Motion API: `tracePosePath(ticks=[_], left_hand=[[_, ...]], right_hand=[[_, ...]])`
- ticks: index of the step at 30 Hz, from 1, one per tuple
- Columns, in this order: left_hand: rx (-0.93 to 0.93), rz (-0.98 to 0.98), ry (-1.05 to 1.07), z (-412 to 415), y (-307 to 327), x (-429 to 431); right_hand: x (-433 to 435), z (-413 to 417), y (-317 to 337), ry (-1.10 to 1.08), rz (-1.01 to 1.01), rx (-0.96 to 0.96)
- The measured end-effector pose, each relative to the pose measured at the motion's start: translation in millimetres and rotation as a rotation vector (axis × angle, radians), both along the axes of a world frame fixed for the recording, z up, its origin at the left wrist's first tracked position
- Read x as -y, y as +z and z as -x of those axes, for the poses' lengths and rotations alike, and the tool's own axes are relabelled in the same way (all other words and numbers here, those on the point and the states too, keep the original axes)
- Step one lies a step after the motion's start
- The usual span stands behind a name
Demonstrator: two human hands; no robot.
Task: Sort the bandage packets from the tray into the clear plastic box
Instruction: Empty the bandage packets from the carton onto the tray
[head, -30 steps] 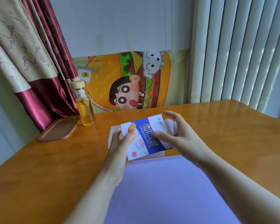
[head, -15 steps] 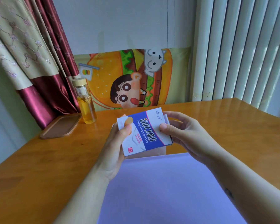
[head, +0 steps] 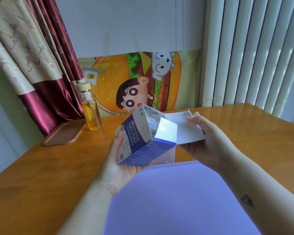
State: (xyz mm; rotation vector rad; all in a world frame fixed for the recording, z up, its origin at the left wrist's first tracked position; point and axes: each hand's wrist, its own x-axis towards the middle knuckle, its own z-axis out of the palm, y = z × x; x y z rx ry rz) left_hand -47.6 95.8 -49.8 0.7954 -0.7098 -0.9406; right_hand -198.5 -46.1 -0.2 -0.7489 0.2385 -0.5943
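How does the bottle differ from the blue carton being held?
The bottle stands upright on the table, untouched; the carton is tilted in the left hand. The bottle is capped; the carton's flap is held open by the right hand. The bottle is clear; the carton is opaque card. Both have contents.

The carton (head: 139, 141) hides most of the clear box (head: 166, 155) and the fingers of the left hand (head: 117, 164).
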Motion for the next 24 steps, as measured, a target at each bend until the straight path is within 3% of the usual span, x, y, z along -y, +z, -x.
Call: tracePosePath(ticks=[3, 5, 9, 13, 19, 24], left_hand=[[0.302, -0.164, 0.069, 4, 0, -1], [0.543, -0.254, 0.112, 2, 0, -3], [0.629, -0.236, 0.212, -5, 2, -12], [0.936, -0.260, 0.316, 5, 14, -12], [0.965, -0.241, 0.586, 18, 9, -9], [0.815, -0.122, 0.540, 19, 10, -8]], right_hand=[[3, -1, -4, 0.014, -0.060, 0.035], [4, -1, -5, 0.033, 0.011, -0.009], [4, -2, -12, 0.014, 0.160, -0.151], [4, 1, -17, 0.057, 0.199, -0.212], [1, 1, -23, 0.145, 0.203, -0.230], [11, 1, -29, 0.242, 0.183, -0.211]])
